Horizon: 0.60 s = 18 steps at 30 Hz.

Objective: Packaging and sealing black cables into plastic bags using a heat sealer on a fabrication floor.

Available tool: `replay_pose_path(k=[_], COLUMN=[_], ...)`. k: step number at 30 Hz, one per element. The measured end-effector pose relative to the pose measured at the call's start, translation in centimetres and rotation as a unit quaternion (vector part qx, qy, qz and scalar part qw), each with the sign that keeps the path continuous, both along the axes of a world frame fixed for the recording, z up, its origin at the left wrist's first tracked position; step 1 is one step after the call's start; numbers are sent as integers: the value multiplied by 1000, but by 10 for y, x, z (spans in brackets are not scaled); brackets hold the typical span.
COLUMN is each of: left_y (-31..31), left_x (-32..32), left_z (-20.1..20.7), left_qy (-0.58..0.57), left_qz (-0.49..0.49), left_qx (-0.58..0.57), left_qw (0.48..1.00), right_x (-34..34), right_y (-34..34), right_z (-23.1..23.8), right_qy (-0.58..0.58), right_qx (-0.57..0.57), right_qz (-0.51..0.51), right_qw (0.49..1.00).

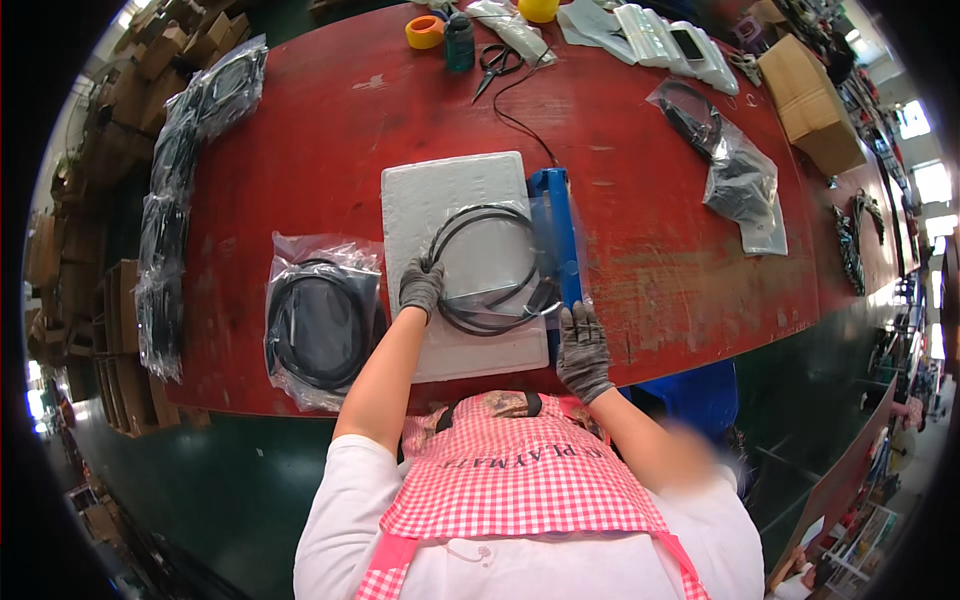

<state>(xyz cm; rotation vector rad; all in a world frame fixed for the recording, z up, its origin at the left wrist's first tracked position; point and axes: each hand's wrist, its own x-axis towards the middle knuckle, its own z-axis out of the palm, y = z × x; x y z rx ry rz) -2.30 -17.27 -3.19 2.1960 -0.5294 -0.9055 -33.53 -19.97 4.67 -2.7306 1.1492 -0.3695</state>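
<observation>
A coiled black cable (484, 209) lies in a clear plastic bag on a white foam board (453, 182). My gloved left hand (421, 288) is closed on the left side of the coil. The bag's right end reaches a long blue bar-shaped sealer (560, 225), which stands along the board's right edge with a cord at its far end. My gloved right hand (583, 352) rests at the sealer's near end, fingers stretched out together. Whether those fingertips touch the bag's edge is hard to see. Left of the board lies a bagged coil of black cable (318, 325).
Bagged cables (165, 235) line the red table's left edge. Another half-bagged cable (735, 175) lies at the right, near a cardboard box (810, 105). At the back are scissors (497, 62), orange tape (425, 32), a dark bottle (459, 42) and plastic bags (655, 35).
</observation>
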Motion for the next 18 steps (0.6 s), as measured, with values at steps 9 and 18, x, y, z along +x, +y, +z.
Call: replay_pose_path(k=[9, 18], left_y=[27, 33], left_x=[-33, -34], left_z=[48, 28], left_qy=[-61, 324], left_qz=[-65, 139], left_qx=[123, -50], left_qw=[988, 934], right_x=[-6, -4], right_y=[0, -2], right_z=[-16, -8], right_qy=[-145, -158], right_qx=[-51, -55], right_qz=[18, 11], right_qw=[988, 986])
